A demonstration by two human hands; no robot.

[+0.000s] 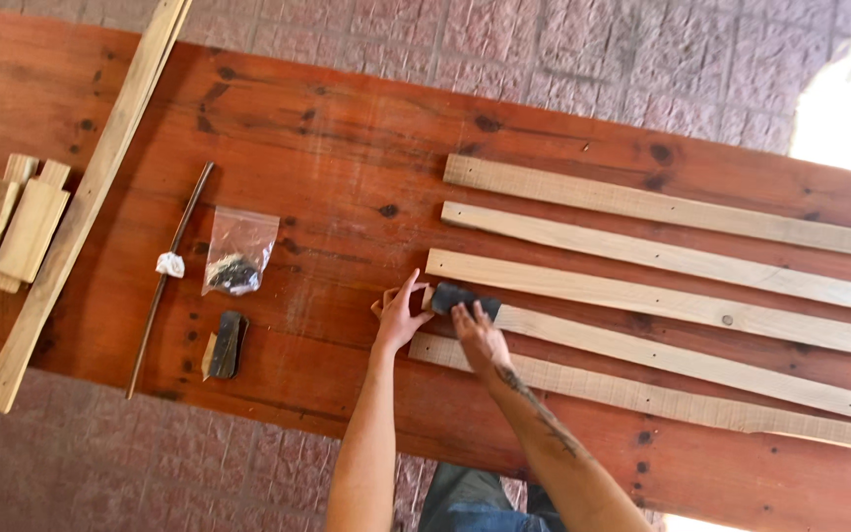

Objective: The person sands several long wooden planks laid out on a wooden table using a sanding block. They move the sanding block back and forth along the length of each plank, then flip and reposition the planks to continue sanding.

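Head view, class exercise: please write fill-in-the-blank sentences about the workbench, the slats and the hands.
1. ____ pale wooden slats lie side by side on the red-brown table.
2. The right hand presses a ____ sanding block on the fourth slat.
3. The left hand rests at that slat's ____.
4. The clear bag lies beside a thin ____.

Missing words: five; dark; end; rod

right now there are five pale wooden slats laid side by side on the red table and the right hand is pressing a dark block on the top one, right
Not quite. In the head view the right hand presses the dark block on the fourth slat from the top, not the top one. Five pale slats do lie side by side on the red table.
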